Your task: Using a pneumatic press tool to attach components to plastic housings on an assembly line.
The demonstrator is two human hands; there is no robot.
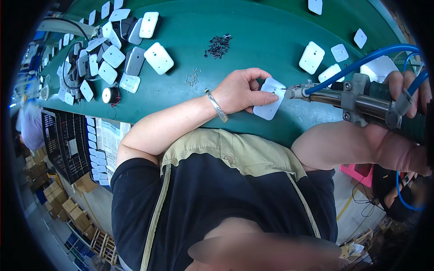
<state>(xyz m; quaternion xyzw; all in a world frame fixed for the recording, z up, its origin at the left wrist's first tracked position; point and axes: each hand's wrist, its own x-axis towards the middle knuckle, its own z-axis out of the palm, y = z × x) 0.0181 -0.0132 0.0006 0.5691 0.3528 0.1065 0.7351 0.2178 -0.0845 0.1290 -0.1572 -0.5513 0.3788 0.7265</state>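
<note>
My left hand (242, 92), with a silver bangle at the wrist, holds a white rounded rectangular cover (266, 108) by its edge. The thumb lies on its face, the fingers behind it. From the right, a steel pneumatic tool (330, 97) fed by a blue air hose (361, 63) reaches toward the cover; its thin tip meets the face near the right edge. My right hand (409, 92) has its fingers closed round the rear of this tool, at the far right, partly cut by the dark rim.
Black screws (219, 46) lie in a heap, silver screws (193, 77) nearer. White housings (159, 58) crowd the green table's left; others (312, 57) stand right. A small round speaker (110, 95) sits left. Black crate (68, 142) and rows of covers (97, 158) are below.
</note>
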